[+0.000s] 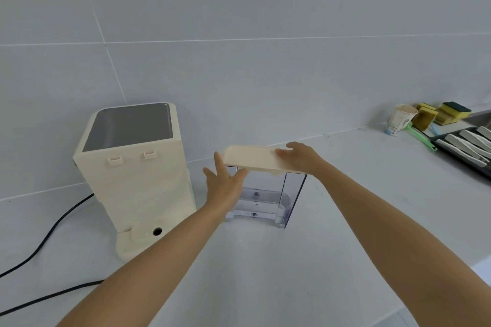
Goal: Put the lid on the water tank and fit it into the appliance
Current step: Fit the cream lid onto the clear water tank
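Note:
A cream lid (pixel 252 158) hovers tilted just above the clear water tank (pixel 268 196), which stands upright on the white counter. My left hand (pixel 224 183) grips the lid's left end, in front of the tank's left side. My right hand (pixel 300 158) holds the lid's right end from above. The cream appliance (pixel 135 175) with a grey top stands to the left of the tank, its back side with two clips and a round port facing me.
Black cables (pixel 50 233) trail from the appliance over the counter at left. At the far right stand a paper cup (pixel 400 119), yellow sponges (pixel 438 114), a green-handled tool (pixel 421 138) and a dark tray (pixel 467 146). A tiled wall rises behind.

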`<state>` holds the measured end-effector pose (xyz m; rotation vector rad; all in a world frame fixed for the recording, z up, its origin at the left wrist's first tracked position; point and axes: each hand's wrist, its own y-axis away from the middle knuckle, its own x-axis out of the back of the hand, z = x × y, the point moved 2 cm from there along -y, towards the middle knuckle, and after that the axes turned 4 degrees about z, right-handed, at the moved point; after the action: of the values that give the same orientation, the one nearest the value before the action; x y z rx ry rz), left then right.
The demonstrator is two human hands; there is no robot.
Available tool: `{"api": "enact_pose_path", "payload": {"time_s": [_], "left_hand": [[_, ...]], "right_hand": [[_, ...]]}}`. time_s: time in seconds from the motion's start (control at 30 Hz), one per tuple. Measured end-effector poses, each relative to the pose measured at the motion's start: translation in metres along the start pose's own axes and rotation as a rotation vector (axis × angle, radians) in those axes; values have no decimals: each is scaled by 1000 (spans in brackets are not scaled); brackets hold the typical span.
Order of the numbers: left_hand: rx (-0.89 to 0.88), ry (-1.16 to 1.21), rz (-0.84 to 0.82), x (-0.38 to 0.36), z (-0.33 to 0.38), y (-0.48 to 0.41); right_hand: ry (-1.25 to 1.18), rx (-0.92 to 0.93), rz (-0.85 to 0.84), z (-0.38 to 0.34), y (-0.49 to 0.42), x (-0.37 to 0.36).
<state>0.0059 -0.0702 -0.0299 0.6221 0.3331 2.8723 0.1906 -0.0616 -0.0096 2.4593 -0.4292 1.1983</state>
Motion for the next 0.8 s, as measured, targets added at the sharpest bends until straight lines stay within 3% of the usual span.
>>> {"api": "enact_pose_path", "payload": {"time_s": [0.17, 0.4, 0.8], "left_hand": [[55, 114, -8, -14, 8, -8], [37, 67, 8, -19, 14, -34], [-111, -128, -291, -27, 32, -63]], "right_hand": [[34, 49, 13, 0, 5, 3], [-13, 13, -43, 13, 17, 6], [99, 48, -160, 7, 58, -10]]}}
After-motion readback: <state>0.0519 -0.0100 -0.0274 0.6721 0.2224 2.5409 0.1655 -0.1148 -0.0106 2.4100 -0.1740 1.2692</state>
